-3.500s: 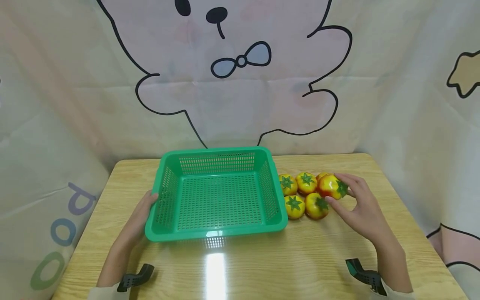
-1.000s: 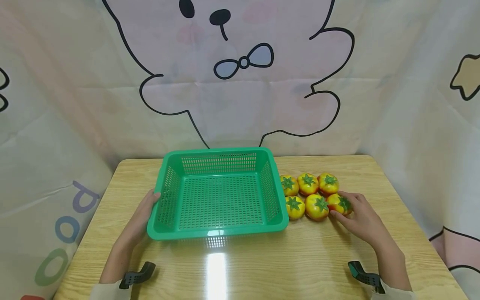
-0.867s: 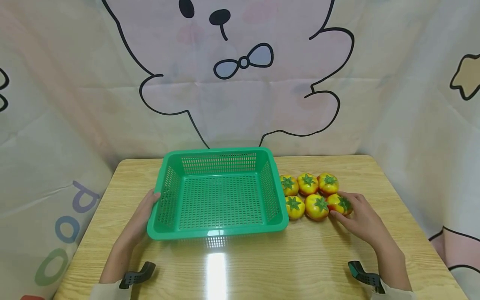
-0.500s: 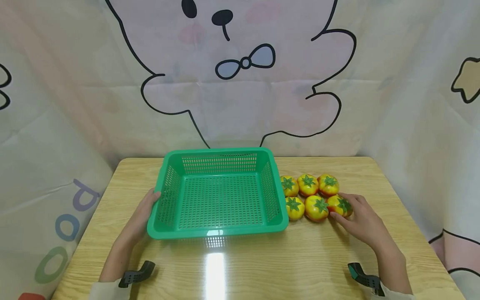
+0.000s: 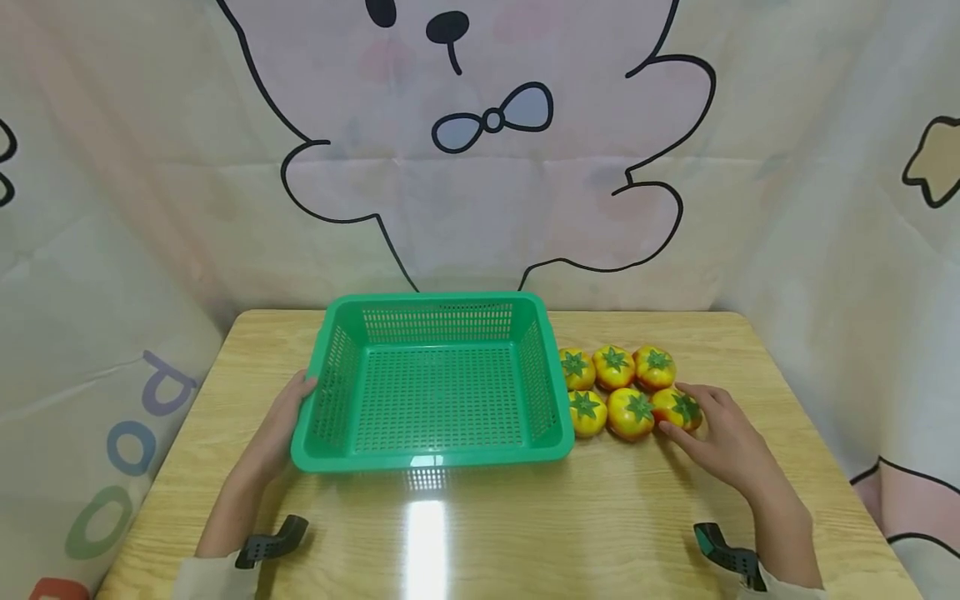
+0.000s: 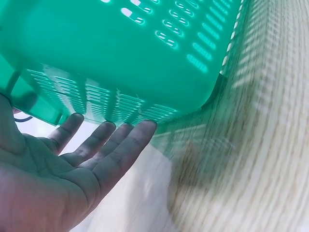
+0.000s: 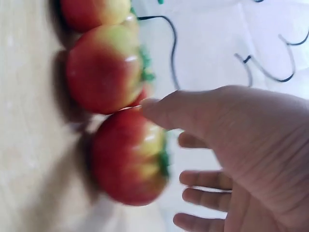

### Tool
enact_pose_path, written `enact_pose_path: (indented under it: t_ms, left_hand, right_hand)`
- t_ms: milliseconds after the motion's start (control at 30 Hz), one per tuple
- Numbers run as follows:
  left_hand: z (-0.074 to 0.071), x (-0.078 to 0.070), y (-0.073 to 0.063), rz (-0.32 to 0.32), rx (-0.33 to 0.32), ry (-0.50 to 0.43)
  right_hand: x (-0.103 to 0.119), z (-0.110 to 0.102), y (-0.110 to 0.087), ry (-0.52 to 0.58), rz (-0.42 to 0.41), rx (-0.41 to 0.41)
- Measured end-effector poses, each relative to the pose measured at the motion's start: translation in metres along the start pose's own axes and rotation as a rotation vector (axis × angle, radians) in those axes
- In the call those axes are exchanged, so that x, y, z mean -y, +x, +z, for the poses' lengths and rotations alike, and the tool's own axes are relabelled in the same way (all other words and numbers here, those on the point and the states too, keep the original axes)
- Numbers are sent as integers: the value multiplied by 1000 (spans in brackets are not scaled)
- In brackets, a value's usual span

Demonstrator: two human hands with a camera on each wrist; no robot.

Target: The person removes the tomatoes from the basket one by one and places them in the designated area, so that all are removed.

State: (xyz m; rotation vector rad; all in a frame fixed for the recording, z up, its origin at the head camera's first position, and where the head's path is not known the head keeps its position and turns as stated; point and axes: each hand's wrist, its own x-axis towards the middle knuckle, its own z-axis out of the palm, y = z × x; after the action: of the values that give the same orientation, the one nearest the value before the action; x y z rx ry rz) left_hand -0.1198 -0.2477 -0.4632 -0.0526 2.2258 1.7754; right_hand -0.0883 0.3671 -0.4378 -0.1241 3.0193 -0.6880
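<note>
A green plastic basket (image 5: 438,400) with perforated walls stands on the table, nothing inside it. My left hand (image 5: 281,425) holds its left side, thumb at the rim; in the left wrist view the fingers (image 6: 116,154) lie along the outside of the wall. Right of the basket, several glossy yellow-red tomatoes (image 5: 630,414) with green star-shaped tops sit in two rows. My right hand (image 5: 723,437) is at the front-right tomato (image 5: 672,408), with thumb and index finger on either side of it. In the right wrist view that tomato (image 7: 128,157) rests on the table, tilted, under the thumb.
The light wooden table (image 5: 555,533) ends at a printed curtain (image 5: 480,208) behind and at both sides. The basket's right wall stands close against the nearest tomatoes. Each wrist wears a black band (image 5: 272,542).
About three seconds ago my right hand held a tomato raised above the others; it is now down at the front-right of the group. Over the last second the hands have hardly moved.
</note>
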Motion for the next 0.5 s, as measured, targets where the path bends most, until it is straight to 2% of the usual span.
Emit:
enact_pose_path:
  t_ms: [167,333,500]
  left_hand:
    - [1,0,4,-10,3,-6]
    - [2,2,7,-13,2,-3]
    - [2,1,5,5,-11,3]
  right_hand:
    - [5,-12,-7,-8,-21,-75]
    - [10,-21,-9,50,-96,-151]
    - [9,-20,-3,63,-158,-160]
